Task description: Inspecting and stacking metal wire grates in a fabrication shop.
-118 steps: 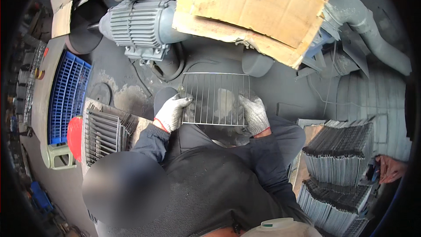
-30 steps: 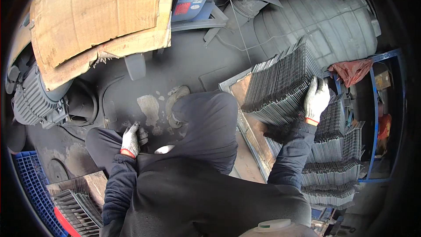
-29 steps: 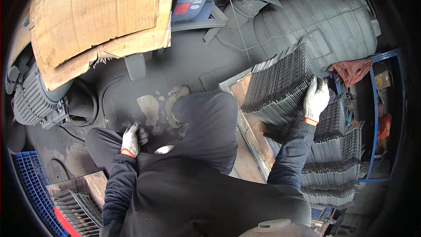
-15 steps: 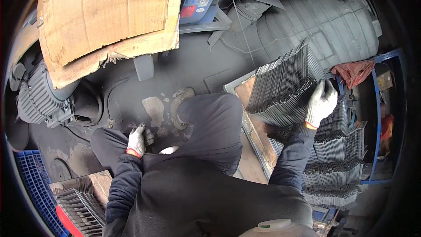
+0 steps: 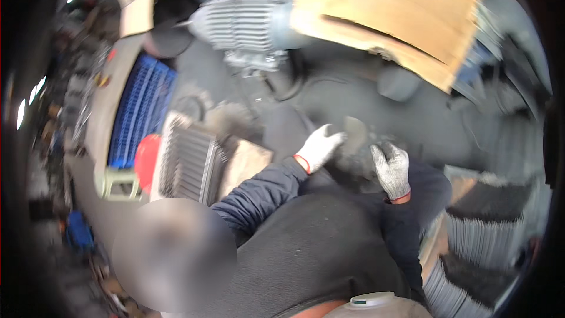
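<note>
While the view is smeared by motion, the left hand (image 5: pixel 319 148), white-gloved and red-cuffed, and the right hand (image 5: pixel 392 171), gloved in greyer knit, are held near each other but apart, before the black-clad torso (image 5: pixel 318 241). The left fingers are drawn in toward the thumb; the right ones are bent, with the thumb set off to the side. Whether a thin wire is pinched by either cannot be told. A stack of grey, rectangular metal-wire racks (image 5: pixel 191 165) is carried by the flat brown board (image 5: pixel 250 162), toward its left edge. Silvery wire-rack stacks with dark tops (image 5: pixel 485 235) are set along the left edge of the brown tray (image 5: pixel 434 247).

Each rack can be judged light and stiff, liable to slip in knitted gloves or be snagged on its neighbour; it is best gripped by the outer frame wires on two opposite sides, since the slim inner bars might be bent.

Compared with half a second ago, the view is swung leftward, and the right hand is brought from beside the silvery stacks to near the left. Unlike in the oldest frame, no rack can be made out between the hands.
</note>
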Tool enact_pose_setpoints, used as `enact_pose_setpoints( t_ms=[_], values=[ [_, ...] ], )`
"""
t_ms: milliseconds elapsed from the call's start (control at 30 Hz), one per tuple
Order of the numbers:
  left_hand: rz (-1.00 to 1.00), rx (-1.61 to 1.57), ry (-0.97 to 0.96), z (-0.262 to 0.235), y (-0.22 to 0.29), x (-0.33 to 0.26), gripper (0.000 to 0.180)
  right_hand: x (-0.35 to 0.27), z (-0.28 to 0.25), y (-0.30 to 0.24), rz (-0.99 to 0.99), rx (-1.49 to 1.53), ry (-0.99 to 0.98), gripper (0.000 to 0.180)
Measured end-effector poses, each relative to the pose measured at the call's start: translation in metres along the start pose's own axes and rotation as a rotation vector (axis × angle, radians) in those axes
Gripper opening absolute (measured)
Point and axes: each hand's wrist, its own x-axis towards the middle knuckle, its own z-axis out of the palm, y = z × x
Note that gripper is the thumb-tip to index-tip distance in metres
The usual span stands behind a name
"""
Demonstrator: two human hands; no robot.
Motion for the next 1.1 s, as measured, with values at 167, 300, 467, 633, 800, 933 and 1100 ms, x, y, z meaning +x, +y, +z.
enact_pose_setpoints(
  t_ms=[167, 300, 467, 633, 800, 933, 1100],
  values=[
    [0.388, 0.501, 0.262, -0.067, 0.134, -0.129, 0.026, -0.012, 0.061, 0.08, -0.129, -0.374, -0.404, 0.024],
    [0.445, 0.993, 0.921, -0.134, 0.141, -0.221, 0.029, -0.008, 0.057, 0.076, 0.048, -0.213, -0.429, 0.024],
    [-0.108, 1.188, 1.29, -0.289, 0.01, -0.26, 0.036, -0.008, 0.058, 0.09, 0.009, -0.244, -0.396, 0.027],
    [-0.25, 1.016, 1.36, -0.341, -0.038, -0.249, 0.026, -0.025, 0.058, 0.089, -0.058, -0.319, -0.468, 0.028],
    [-0.24, 1.064, 1.304, -0.34, -0.013, -0.252, 0.027, -0.032, 0.052, 0.093, -0.08, -0.298, -0.444, 0.028],
    [-0.109, 1.1, 1.375, -0.345, -0.006, -0.266, 0.025, -0.028, 0.048, 0.099, -0.045, -0.326, -0.423, 0.029],
    [0.178, 0.832, 1.231, -0.254, 0.091, -0.273, 0.02, -0.013, 0.047, 0.051, -0.036, 0.004, -0.319, 0.046]
  ],
)
